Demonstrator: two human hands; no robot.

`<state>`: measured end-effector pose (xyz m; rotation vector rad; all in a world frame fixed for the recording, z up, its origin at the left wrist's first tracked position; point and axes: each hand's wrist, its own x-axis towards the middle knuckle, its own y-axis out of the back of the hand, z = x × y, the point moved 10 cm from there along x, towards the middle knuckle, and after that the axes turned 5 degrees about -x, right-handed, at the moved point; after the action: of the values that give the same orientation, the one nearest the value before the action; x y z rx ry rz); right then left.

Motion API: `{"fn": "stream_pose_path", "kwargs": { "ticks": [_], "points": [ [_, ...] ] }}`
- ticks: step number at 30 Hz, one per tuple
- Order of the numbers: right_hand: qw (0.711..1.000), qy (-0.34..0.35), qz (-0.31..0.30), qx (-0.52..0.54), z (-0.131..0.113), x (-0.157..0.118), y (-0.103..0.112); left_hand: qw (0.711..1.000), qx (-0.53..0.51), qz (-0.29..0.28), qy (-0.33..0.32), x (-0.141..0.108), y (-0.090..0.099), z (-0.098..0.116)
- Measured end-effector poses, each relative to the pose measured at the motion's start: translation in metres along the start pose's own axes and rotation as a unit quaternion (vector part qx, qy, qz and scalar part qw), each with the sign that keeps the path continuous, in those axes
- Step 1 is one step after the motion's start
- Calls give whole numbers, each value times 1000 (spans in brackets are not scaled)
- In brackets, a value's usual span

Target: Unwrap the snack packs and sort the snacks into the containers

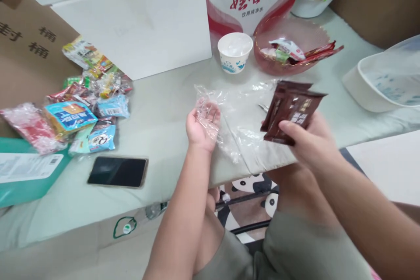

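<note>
My right hand grips a small stack of dark brown snack packets, thumb on top, held above the table at the right. My left hand is turned palm up with curled fingers around the edge of a clear plastic bag, whose film lies over the fingers. The rest of the bag spreads flat across the tabletop between both hands. A thin metallic tip shows just left of the packets; its kind is hidden. Beyond the bag stands a white paper cup with blue print.
A pink glass bowl with wrapped snacks sits behind the right hand. At left lie a pile of snack packets, a phone and a green package. White boxes line the back; a white plastic container stands right.
</note>
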<state>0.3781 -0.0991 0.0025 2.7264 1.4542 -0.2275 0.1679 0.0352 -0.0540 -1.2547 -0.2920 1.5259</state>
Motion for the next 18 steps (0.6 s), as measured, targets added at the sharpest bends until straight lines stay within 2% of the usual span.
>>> {"fn": "stream_pose_path", "kwargs": {
  "ticks": [2,4,6,8,9,11,12,15,18],
  "points": [
    [992,93,35,-84,-42,18,21,1000,10,-11,4,0,-4,-4],
    [965,158,71,-195,-85,40,35,1000,17,-14,6,1,-6,-8],
    [921,194,100,-322,-123,69,42,1000,23,-12,8,4,-7,-11],
    [877,228,126,-405,-155,101,45,999,32,-10,6,7,-7,-13],
    [860,218,141,-439,-163,121,49,999,37,-13,5,9,-8,-14],
    [829,156,159,-514,-165,162,56,999,48,-20,3,11,-11,-16],
    [826,133,148,-527,-163,182,57,998,52,-23,2,12,-12,-17],
    [850,83,87,-513,-154,229,55,998,62,-20,-6,11,-13,-18],
    [869,124,63,-476,-167,240,48,997,74,-23,-5,9,-15,-19]
  ]
}}
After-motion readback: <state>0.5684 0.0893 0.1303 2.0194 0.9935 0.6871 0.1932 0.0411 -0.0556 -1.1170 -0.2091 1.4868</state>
